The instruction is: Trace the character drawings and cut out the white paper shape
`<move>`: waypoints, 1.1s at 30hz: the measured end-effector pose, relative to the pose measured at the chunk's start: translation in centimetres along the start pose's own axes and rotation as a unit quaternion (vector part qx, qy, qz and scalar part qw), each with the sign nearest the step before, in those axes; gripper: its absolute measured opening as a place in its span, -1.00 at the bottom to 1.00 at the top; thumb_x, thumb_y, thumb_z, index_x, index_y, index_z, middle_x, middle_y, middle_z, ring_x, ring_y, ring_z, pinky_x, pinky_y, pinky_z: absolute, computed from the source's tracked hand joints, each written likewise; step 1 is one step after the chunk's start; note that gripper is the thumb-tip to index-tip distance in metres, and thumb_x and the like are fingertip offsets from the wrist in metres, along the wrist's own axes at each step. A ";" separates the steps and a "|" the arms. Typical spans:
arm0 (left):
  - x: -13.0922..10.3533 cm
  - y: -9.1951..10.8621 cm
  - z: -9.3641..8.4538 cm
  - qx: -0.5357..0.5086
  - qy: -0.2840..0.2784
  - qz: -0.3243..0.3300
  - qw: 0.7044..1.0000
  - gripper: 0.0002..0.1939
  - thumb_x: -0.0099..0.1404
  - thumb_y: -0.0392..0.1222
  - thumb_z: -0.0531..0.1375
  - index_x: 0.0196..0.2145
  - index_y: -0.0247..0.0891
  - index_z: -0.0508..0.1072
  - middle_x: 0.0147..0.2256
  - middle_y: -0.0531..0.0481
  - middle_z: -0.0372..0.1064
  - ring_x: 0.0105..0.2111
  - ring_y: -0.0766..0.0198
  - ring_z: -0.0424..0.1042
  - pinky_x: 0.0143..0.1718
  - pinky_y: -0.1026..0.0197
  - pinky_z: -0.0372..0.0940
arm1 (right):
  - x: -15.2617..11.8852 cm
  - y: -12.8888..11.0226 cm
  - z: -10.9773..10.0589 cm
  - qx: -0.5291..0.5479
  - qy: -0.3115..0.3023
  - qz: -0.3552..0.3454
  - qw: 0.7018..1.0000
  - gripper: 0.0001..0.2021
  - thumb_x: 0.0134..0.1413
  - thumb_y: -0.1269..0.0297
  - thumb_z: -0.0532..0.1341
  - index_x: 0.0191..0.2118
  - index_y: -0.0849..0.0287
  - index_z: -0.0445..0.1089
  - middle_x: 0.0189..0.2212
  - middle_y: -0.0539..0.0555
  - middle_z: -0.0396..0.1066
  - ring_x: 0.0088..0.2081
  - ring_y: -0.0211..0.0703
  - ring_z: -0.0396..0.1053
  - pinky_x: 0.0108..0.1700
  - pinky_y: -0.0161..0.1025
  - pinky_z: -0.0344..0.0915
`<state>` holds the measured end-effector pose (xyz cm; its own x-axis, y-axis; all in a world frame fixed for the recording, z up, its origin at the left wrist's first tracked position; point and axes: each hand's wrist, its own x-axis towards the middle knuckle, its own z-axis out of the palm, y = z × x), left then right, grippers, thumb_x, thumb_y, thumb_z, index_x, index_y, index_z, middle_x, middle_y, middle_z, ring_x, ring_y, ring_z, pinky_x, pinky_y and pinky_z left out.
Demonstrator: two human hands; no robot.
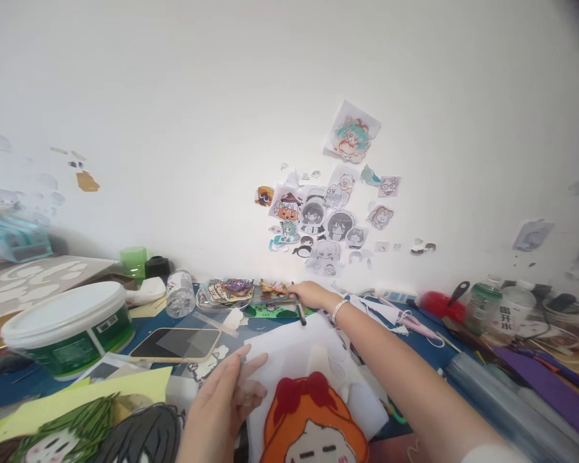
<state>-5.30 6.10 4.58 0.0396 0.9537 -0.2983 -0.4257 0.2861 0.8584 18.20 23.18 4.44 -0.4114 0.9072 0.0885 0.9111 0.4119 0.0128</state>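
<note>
My right hand [311, 294] reaches across to the back of the table, its fingertips closed on a thin black pen [300, 313] that points down toward me. Just left of those fingertips lie colourful paper pieces [273, 287] and a green printed sheet [270, 310]. In front of me my left hand [231, 399] hovers with fingers loosely bent and apart, holding nothing visible. Beside it, on white paper [275, 360], is a felt-like character cutout [313, 415] with orange hair and a red bow. The cutout's lower part runs out of view.
A phone [176, 344] lies left, near a large white-lidded tub [72, 328] and a clear bottle [180, 292]. Other character cutouts [139, 434] sit front left. A pink tool with a cord [415, 321], bottles [514, 305] and a clear roll [506, 399] are right. Drawings [338, 225] cover the wall.
</note>
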 end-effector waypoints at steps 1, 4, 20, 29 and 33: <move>-0.1 0.1 0.1 -0.001 0.003 0.000 1.000 -0.62 0.20 -0.03 0.11 -0.06 -0.24 0.36 -0.12 -0.13 0.43 -0.37 0.30 0.43 -0.37 0.28 0.33 | 0.0 0.1 -0.2 0.010 0.006 0.003 1.000 -0.75 0.08 0.42 0.05 -0.16 0.13 0.39 -0.32 0.11 0.46 -0.35 -0.15 0.34 -0.38 -0.35 0.07; -0.2 0.2 0.2 -0.004 0.005 -0.001 1.000 -0.62 0.19 -0.03 0.11 -0.07 -0.25 0.36 -0.12 -0.13 0.43 -0.41 0.32 0.41 -0.36 0.27 0.32 | 0.1 0.6 -0.7 0.044 0.008 0.006 0.999 -0.81 0.09 0.38 0.08 -0.22 0.16 0.42 -0.33 0.08 0.47 -0.34 -0.20 0.35 -0.35 -0.38 0.10; 0.0 0.1 -0.2 -0.009 -0.007 -0.011 1.000 -0.55 0.12 0.00 0.16 -0.06 -0.24 0.36 -0.16 -0.14 0.46 -0.51 0.35 0.39 -0.33 0.22 0.32 | -1.5 0.8 2.6 0.147 -0.026 0.017 0.989 -0.79 -0.06 0.38 0.22 -0.22 0.20 0.44 -0.31 0.06 0.49 -0.28 -0.22 0.40 -0.29 -0.39 0.20; -0.2 0.4 0.3 -0.021 -0.004 0.011 1.000 -0.55 0.10 -0.07 0.19 -0.07 -0.33 0.37 -0.19 -0.22 0.46 -0.53 0.34 0.39 -0.42 0.24 0.32 | -1.7 0.5 2.6 0.132 -0.029 0.051 0.990 -0.79 -0.01 0.35 0.18 -0.20 0.17 0.43 -0.29 0.03 0.49 -0.27 -0.23 0.42 -0.28 -0.39 0.25; 0.0 0.2 0.0 -0.010 -0.010 0.014 1.000 -0.57 0.15 -0.04 0.15 -0.07 -0.31 0.35 -0.18 -0.22 0.46 -0.56 0.36 0.38 -0.43 0.26 0.31 | -0.5 -1.5 2.4 0.054 0.012 0.090 0.994 -0.78 -0.02 0.23 0.17 -0.22 0.15 0.42 -0.27 0.11 0.47 -0.22 -0.06 0.41 -0.25 -0.27 0.25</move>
<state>-5.36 6.19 4.79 0.0453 0.9633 -0.2647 -0.4446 0.2567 0.8582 17.01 22.34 1.94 -0.2400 0.9652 0.1039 0.9615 0.2512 -0.1118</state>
